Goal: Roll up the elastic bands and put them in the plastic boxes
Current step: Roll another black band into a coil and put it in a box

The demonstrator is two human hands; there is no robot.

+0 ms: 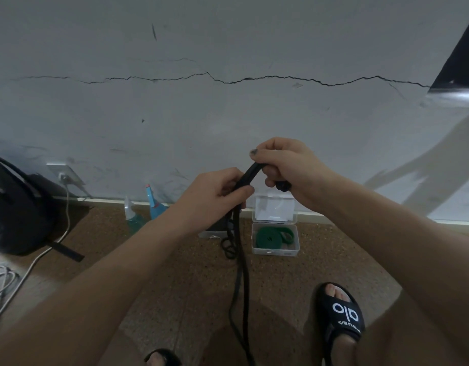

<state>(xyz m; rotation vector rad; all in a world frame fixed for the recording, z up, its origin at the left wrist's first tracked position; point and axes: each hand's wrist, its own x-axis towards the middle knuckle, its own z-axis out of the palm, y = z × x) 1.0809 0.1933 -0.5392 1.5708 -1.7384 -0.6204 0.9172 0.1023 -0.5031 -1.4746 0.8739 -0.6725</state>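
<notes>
Black elastic band (241, 260) hangs at frame centre, its top pinched by the left hand (215, 194) and curled inside the right hand (283, 165). Winding should stay tight and even, to fit a plastic box (275, 249) below.

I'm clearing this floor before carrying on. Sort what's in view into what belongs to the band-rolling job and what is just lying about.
Belongs to the job:
- black elastic band, gripped by left hand and right hand
- open plastic box
- green rolled band in that box

Lying about:
- two spray bottles
- black bag
- white cables
</notes>
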